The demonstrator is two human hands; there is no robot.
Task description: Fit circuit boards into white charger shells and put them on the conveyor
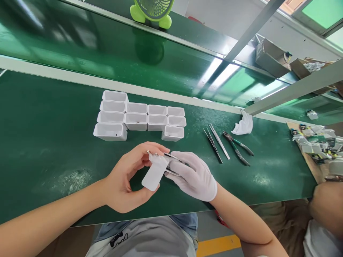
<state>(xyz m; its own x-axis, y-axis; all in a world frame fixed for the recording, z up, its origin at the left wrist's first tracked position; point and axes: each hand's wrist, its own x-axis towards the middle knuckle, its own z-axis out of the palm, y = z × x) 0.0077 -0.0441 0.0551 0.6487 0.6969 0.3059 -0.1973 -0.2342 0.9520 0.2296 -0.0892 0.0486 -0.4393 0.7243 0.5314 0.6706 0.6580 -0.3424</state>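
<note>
My bare left hand (128,178) is wrapped round a white plastic piece (154,174), which has small metal pins at its top. Its thumb presses near the lower edge of the piece. My right hand (194,175), in a white glove, is closed on metal tweezers (173,172), whose arms reach to the right side of the white piece. Where the tips touch is too small to make out. Both hands are over the front of the green table, just below several white open boxes (136,121), some with tiny dark bits inside.
On the green table (53,142), right of the boxes, lie two more tweezers (219,141), pliers (238,148) and a white glove or cloth (243,124). A pile of small parts (318,142) and another person's arm (325,203) are at the far right. A green fan (154,9) stands behind.
</note>
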